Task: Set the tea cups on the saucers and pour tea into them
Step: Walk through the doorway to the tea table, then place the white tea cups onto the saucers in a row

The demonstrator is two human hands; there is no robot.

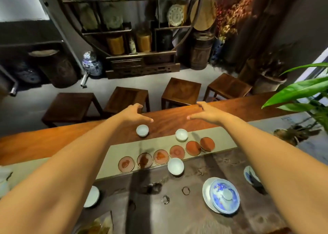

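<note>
Cups sit loose on the tabletop, none yet on the six saucers mid-runner. I hold both hands, left and right, spread empty near the far edge; placing and pouring remain.

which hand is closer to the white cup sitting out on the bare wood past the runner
Left. The left hand hovers open just above and behind that cup, its thumb almost over it. The right hand is off to the cup's right, nearer the other far cup.
</note>
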